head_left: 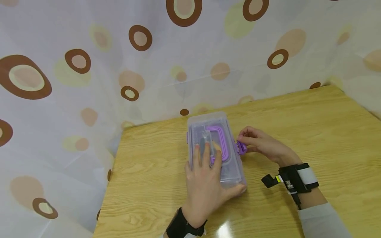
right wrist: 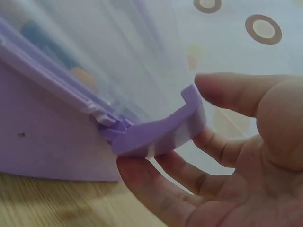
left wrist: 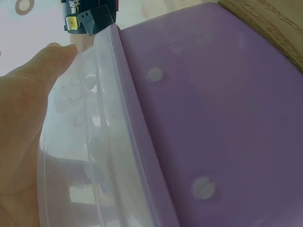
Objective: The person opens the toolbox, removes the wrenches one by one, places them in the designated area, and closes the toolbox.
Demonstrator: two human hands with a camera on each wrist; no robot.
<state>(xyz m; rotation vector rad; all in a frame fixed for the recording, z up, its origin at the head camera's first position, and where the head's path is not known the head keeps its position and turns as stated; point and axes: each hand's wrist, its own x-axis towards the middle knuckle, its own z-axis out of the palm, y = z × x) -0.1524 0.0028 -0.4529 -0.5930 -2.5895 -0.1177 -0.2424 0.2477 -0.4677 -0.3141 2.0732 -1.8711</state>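
Observation:
A plastic storage box with a translucent lid point(head_left: 208, 118) and a purple carry handle point(head_left: 222, 142) lies on the table. My left hand point(head_left: 204, 185) rests flat on the lid, fingers spread and thumb along the near end. The left wrist view shows the box's purple base point(left wrist: 222, 109) beside the clear lid. At the right side, my right hand point(head_left: 265, 145) holds the purple latch point(right wrist: 163, 135), which stands swung out from the lid. Its thumb point(right wrist: 227, 90) touches the latch's tip while the fingers lie beneath. Blurred blue and orange contents show through the box wall.
The wood-grain table point(head_left: 312, 132) extends on both sides of the box. A patterned curtain point(head_left: 160, 66) hangs behind and to the left, close to the box's far end. Each wrist wears a black strap, and a small black piece point(head_left: 269, 181) sticks out from the right one.

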